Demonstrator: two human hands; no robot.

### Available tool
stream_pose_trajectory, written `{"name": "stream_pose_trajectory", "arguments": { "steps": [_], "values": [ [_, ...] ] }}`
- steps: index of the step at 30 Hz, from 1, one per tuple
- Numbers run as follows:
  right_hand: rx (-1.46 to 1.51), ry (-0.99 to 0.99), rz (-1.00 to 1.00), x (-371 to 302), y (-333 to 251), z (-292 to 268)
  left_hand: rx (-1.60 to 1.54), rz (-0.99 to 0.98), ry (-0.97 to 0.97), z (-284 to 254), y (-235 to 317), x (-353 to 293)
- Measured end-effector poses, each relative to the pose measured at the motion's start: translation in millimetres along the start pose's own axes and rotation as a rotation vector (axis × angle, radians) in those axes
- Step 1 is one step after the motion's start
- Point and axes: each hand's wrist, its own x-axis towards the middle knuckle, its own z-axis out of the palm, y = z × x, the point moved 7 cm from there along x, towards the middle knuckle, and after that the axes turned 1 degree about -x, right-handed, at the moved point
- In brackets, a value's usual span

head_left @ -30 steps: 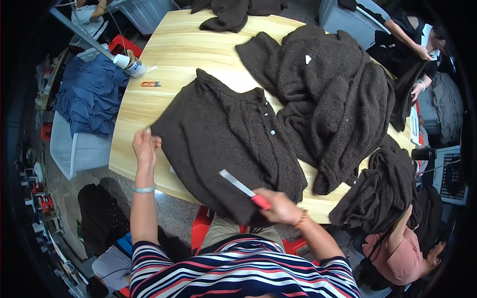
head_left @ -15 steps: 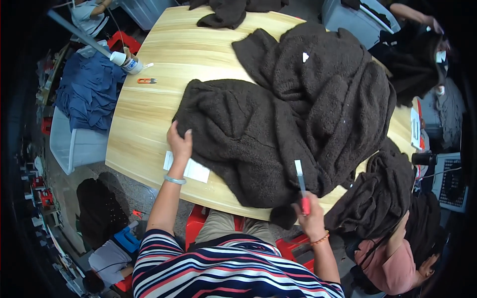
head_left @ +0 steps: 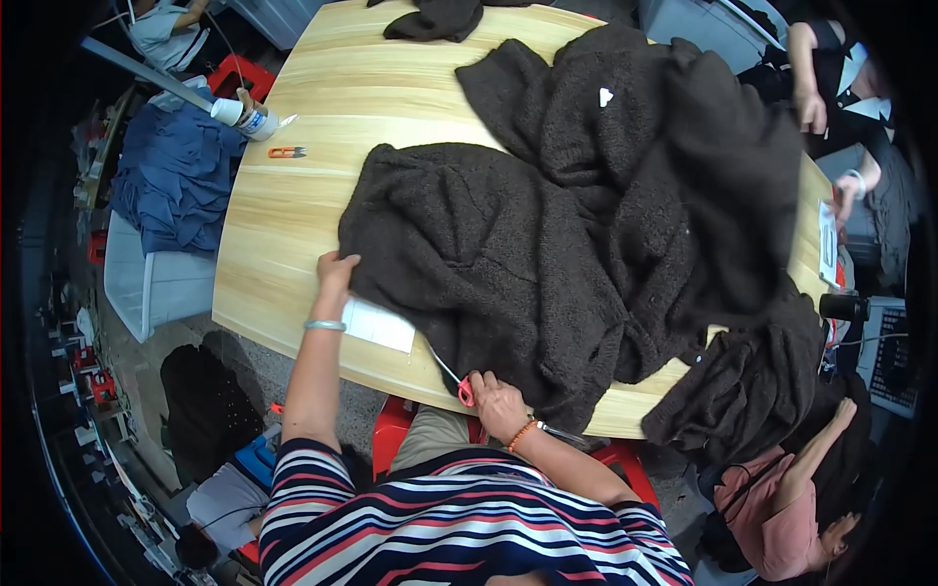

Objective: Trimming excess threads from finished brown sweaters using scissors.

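A dark brown knit garment lies spread over the near part of the wooden table. At its left edge is my left hand, thumb touching the knit and fingers slightly apart, holding nothing I can see. My right hand is closed around a red-handled tool at the garment's front edge. Most of that tool is hidden by the hand. White paper lies beside my left wrist, partly under the knit. More brown knitwear is heaped to the right, with a small white piece on it.
Orange thread snips and a white bottle stand out on the table's left side. A bin of blue cloth is beyond that edge. Co-workers sit around; one in pink is at lower right, another at upper right.
My right hand has swung left with the red-handled tool to the garment's front edge. My left hand has shifted slightly left. Part of the right-hand knit heap is moving, and blurred.
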Motion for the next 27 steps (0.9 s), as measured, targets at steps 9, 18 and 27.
{"name": "stream_pose_trajectory", "arguments": {
  "steps": [9,18,27],
  "values": [
    [0.773,-0.191,0.074,-75,44,-136,-0.581,0.425,-0.219,69,201,-79],
    [0.535,0.181,0.523,-161,152,-148,0.655,1.077,-0.545,272,120,-232],
    [0.276,0.226,0.363,-104,109,-185,0.864,1.268,-0.479,270,75,-246]
  ]
}}
